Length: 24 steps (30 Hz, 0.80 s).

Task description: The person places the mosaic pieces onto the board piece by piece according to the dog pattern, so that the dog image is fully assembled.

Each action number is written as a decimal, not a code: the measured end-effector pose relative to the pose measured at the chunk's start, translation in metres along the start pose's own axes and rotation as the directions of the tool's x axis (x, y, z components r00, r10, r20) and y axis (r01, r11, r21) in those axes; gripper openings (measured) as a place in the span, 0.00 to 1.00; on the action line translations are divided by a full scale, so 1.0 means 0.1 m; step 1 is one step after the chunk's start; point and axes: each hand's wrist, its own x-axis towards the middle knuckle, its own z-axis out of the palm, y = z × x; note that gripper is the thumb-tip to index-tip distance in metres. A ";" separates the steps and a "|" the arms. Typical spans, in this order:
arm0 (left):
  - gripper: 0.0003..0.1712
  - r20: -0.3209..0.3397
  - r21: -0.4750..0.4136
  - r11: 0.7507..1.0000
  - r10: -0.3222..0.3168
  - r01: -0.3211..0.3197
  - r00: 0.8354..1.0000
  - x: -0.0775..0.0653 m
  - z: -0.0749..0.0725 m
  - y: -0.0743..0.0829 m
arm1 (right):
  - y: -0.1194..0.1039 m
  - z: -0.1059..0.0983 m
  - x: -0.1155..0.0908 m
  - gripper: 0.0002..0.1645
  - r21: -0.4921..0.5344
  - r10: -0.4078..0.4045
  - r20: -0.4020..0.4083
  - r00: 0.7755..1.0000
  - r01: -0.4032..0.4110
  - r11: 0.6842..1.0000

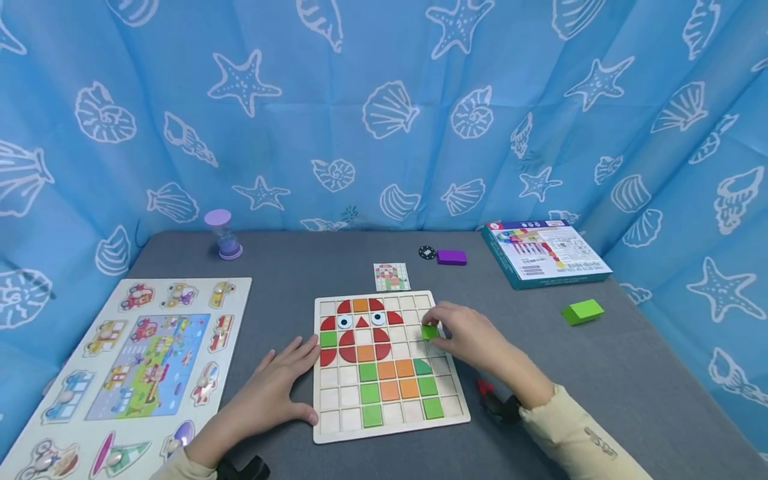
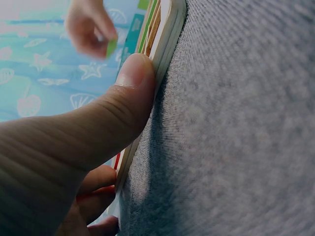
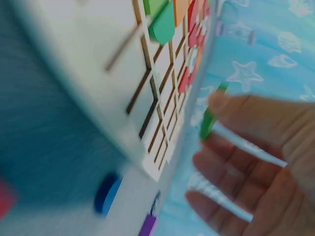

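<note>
A wooden grid board [image 1: 393, 433] lies on the grey table, partly filled with red, orange and green tiles and two round eye pieces. Between thumb and fingertips my right hand [image 1: 468, 331] pinches a green tile [image 1: 429, 331] over the right side of the grid. That thin tile shows edge-on in the right wrist view, held above the board. My left hand [image 1: 273, 380] rests at the board's left edge with fingers spread, the thumb [image 2: 135, 73] pressed along the rim. Just behind the board lies a small pattern card [image 1: 391, 277] with a similar red, orange and green picture.
On the left lies a vehicle peg puzzle [image 1: 240, 293]. A sand timer [image 1: 225, 235] stands behind it. Toward the back right are a purple block [image 1: 452, 257], a round black-and-white piece [image 1: 427, 252], a flat box [image 1: 549, 253] and a green block [image 1: 583, 311]. A blue curtain [image 1: 384, 167] hangs behind.
</note>
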 end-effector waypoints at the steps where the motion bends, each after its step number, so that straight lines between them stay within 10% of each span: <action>1: 0.62 0.001 -0.003 1.000 -0.001 0.001 1.000 0.00 0.00 0.00 | -0.02 0.02 0.08 0.17 0.014 -0.026 0.021 0.999 0.026 1.000; 15: 0.62 0.008 -0.015 1.000 0.018 -0.018 1.000 0.01 -0.02 0.01 | -0.21 0.21 0.45 0.16 -0.039 -0.143 0.145 0.979 0.150 0.988; 24: 0.62 0.000 -0.011 1.000 0.005 -0.005 1.000 -0.01 -0.01 -0.02 | -0.21 0.09 0.35 0.17 -0.031 -0.061 0.134 0.989 0.065 0.997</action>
